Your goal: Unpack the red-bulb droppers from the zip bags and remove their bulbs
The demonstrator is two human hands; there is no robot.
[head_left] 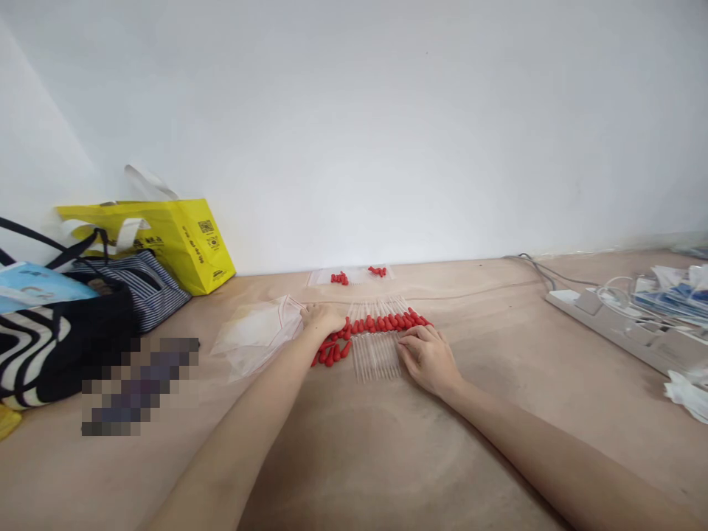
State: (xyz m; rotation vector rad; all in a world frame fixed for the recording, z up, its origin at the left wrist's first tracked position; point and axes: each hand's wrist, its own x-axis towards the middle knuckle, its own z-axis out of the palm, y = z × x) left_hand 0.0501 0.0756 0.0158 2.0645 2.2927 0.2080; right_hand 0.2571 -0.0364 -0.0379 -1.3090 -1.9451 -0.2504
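Note:
A row of several clear droppers with red rubber bulbs [381, 324] lies on the tan table [359, 457] in front of me. My left hand [321, 321] rests at the row's left end, fingers curled over the red bulbs, beside a pile of clear plastic bags [254, 335]. My right hand [425, 358] lies on the clear tubes at the row's right side, fingers bent down onto them. A few loose red-bulbed droppers lie below my left hand.
Two clear packets with red bulbs [354, 276] lie by the white wall. A yellow bag [182, 240], a striped bag [141, 287] and a black-and-white bag [44, 346] stand at left. A white power strip [613, 324] with cables and packets sits at right.

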